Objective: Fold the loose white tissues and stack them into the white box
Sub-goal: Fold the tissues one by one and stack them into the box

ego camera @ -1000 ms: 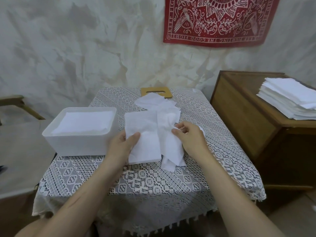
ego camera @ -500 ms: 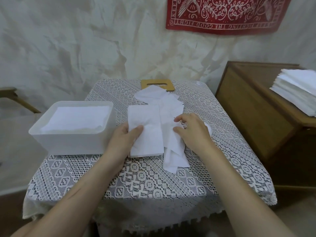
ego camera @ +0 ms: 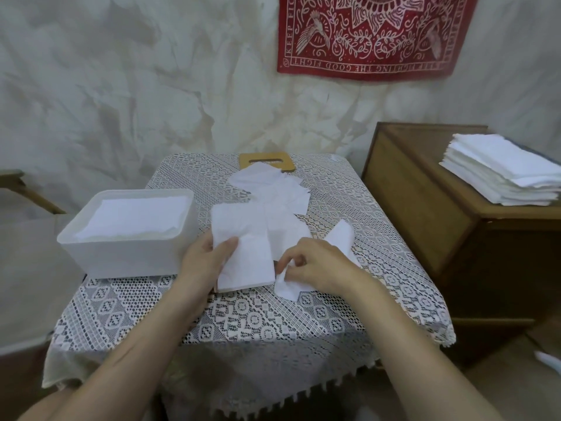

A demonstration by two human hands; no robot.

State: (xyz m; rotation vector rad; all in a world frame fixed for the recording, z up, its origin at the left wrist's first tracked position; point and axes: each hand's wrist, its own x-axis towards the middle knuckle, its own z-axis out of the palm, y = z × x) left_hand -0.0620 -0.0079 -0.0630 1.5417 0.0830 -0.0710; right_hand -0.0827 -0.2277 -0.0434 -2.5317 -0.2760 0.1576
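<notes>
One bench (ego camera: 243, 317) carries one white box (ego camera: 127, 256), one slotted wooden board (ego camera: 267, 161) and one folded wad of tissues (ego camera: 246, 259). The loose tissues (ego camera: 273, 189) overlap in a single heap of at least four sheets, too tangled to count exactly. Beside it stands one wooden cabinet (ego camera: 425, 226) bearing one stack of white sheets (ego camera: 501, 177), one red cloth (ego camera: 373, 34) hangs on the wall, and two hands show, the left hand (ego camera: 203, 262) and the right hand (ego camera: 318, 265).

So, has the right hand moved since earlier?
Yes. The right hand slid nearer the person, from beside the middle of the folded tissue to its near corner.
</notes>
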